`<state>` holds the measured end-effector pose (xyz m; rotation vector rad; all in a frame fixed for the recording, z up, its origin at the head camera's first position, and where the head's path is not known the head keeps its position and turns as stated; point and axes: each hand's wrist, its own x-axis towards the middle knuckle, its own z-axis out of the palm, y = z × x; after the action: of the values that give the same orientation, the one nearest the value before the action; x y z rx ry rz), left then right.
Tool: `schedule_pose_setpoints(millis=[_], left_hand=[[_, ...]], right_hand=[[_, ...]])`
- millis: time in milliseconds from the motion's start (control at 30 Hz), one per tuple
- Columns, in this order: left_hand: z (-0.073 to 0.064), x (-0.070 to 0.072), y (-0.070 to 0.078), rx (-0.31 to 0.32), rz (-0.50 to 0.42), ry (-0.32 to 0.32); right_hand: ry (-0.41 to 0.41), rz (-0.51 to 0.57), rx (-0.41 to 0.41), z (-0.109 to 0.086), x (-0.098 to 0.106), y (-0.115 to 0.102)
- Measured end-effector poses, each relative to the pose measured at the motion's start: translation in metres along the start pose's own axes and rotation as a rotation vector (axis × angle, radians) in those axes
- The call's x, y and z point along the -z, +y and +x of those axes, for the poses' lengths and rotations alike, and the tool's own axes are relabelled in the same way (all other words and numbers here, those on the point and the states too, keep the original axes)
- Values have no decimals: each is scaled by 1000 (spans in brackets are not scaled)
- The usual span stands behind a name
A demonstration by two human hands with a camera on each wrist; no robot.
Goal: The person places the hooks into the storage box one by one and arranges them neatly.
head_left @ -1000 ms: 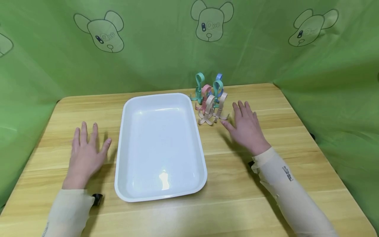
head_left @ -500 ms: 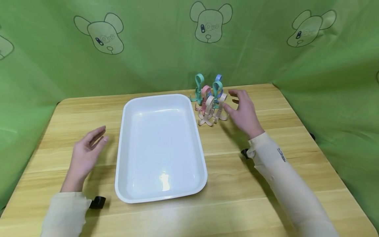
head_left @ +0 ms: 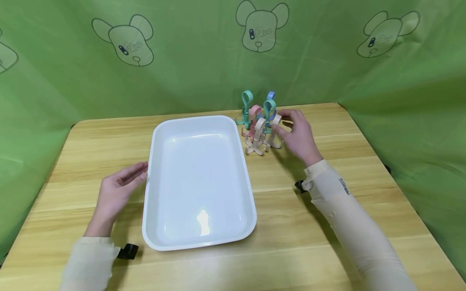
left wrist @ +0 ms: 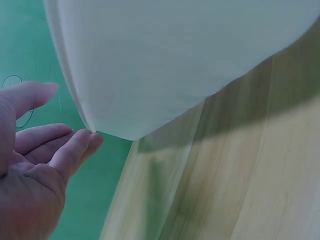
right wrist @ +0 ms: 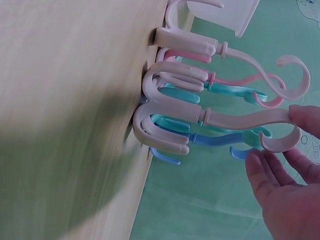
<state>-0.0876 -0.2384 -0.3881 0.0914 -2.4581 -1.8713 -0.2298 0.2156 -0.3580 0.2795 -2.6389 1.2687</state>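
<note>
A white rectangular tray (head_left: pixel 198 182) sits on the table. My left hand (head_left: pixel 114 194) is at its left side, fingertips against or very near the outer wall; in the left wrist view the fingers (left wrist: pixel 75 150) lie beside a tray corner. Several multi-claw plastic hooks stand upright beyond the tray's right side: beige, pink, teal and blue. My right hand (head_left: pixel 299 135) is round the top of the right beige hook (right wrist: pixel 245 119). Its thumb touches the curved end, while the other fingers are bent below with a small gap. The blue hook (right wrist: pixel 217 140) is partly hidden behind.
Close by stand another beige hook (head_left: pixel 257 137), a pink hook (head_left: pixel 253 117) and a teal hook (head_left: pixel 246 109), crowded together near the wooden table's (head_left: pixel 291 226) back edge. A green curtain (head_left: pixel 196 72) with printed bear heads hangs behind and at both sides.
My left hand has moved right to the tray's side, its spread fingers coming together. My right hand has gone forward and left to the beige hook. The hooks and tray stay in place.
</note>
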Motion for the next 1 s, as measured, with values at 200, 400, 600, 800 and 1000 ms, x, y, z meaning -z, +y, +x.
schedule_pose_setpoints(millis=[200,400,600,800,1000], left_hand=[[0,-1,0,36,18,-56],[-1,0,-5,37,-3,-105],[-1,-2,-7,49,-21,-97],[0,-1,-6,72,-9,-96],[-1,-2,-7,73,-31,-83]], right_hand=[[-13,70,-3,3,0,-1],[-27,82,-53,4,5,-3],[7,84,-50,1,15,-7],[19,82,-17,-3,27,-18],[27,21,-1,-8,41,-31]])
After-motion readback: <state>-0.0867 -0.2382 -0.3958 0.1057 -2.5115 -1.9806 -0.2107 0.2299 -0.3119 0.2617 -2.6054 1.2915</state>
